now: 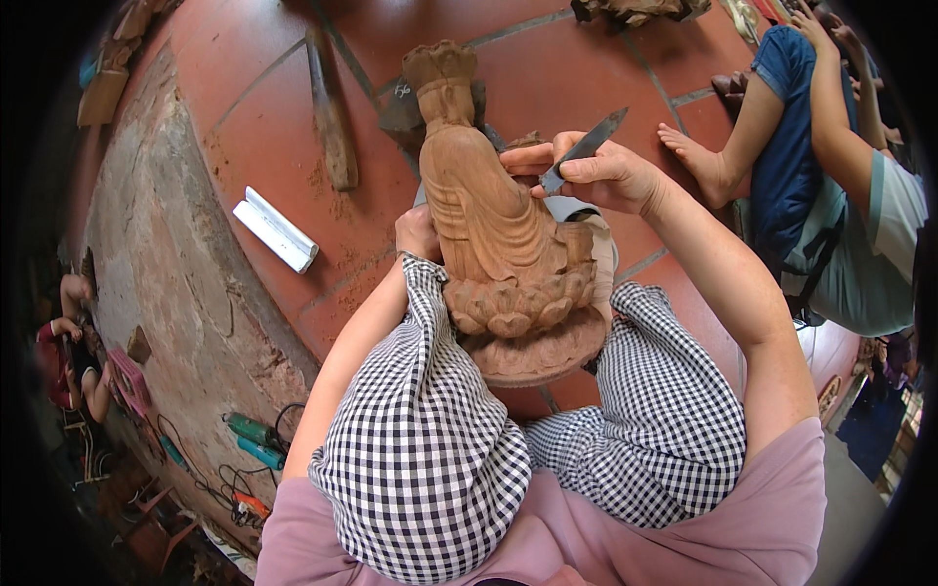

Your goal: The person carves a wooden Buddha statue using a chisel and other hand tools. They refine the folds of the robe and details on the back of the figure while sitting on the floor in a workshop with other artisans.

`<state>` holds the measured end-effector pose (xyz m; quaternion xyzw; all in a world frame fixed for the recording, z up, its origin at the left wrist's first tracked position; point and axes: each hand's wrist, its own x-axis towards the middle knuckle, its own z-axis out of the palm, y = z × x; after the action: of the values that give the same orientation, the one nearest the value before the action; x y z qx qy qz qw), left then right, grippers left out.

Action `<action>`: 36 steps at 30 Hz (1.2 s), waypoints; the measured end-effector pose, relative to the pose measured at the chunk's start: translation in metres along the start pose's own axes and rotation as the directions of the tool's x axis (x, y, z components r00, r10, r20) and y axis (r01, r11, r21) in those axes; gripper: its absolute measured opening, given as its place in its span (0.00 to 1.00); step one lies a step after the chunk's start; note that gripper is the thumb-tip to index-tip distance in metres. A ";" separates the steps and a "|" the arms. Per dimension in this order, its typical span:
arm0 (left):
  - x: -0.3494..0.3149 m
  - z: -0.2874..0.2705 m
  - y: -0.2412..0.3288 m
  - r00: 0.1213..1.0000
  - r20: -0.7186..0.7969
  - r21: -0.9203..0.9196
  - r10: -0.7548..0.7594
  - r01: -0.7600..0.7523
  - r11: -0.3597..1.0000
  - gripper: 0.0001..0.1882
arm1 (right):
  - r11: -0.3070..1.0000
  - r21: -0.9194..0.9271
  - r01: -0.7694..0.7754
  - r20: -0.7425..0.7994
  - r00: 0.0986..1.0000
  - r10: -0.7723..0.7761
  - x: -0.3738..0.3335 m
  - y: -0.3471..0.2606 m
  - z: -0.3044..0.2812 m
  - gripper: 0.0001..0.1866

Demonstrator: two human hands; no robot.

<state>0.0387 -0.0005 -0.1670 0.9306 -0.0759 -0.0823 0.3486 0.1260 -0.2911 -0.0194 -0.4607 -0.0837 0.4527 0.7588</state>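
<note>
A carved wooden statue [479, 215] of a seated robed figure on a lotus base leans between my knees, its head pointing away from me. In my right hand [611, 176] is a carving knife [586, 149], its dark blade angled up to the right and its other end close to the statue's front. The right fingers pinch the knife while others reach toward the carving. My left hand [418, 232] is curled against the left side of the statue's back, its fingers mostly hidden behind the wood.
On the red tiles lie a wooden mallet-like stick [332, 112] and a white folded paper piece [277, 230]. Green power tools [256, 439] with cords are at lower left, by a worn stone slab [176, 254]. Another person [811, 146] sits at right; others are at far left.
</note>
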 end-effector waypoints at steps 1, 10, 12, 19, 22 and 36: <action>0.000 0.002 -0.003 1.000 0.003 -0.002 -0.009 0.009 1.000 0.12 | 1.000 -0.014 0.010 0.005 1.000 -0.010 0.001 0.002 -0.001 0.11; 0.001 -0.001 0.001 1.000 0.027 0.035 -0.008 0.007 0.999 0.12 | 0.962 -0.268 0.050 -0.041 0.997 -0.063 0.004 -0.001 0.006 0.10; 0.000 0.000 0.001 0.999 0.025 0.022 -0.024 0.024 0.999 0.11 | 0.898 -0.438 0.048 -0.055 0.995 -0.079 0.005 -0.005 0.005 0.10; 0.000 0.005 -0.007 1.000 0.004 -0.001 -0.031 0.031 1.000 0.11 | 0.661 -0.712 0.239 0.161 0.971 -0.178 0.024 -0.022 0.008 0.08; -0.001 0.002 0.000 1.000 -0.023 0.036 -0.003 0.004 0.999 0.13 | 0.481 -0.816 0.321 0.274 0.947 -0.167 0.032 -0.033 0.015 0.09; 0.001 0.004 0.001 0.986 0.041 -0.102 -0.161 0.165 0.981 0.18 | 0.672 -0.716 0.190 0.188 0.979 -0.077 0.057 -0.044 0.000 0.10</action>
<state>0.0386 -0.0043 -0.1691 0.9126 -0.0007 -0.1296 0.3878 0.1855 -0.2543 -0.0017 -0.6841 -0.3442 0.3563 0.5354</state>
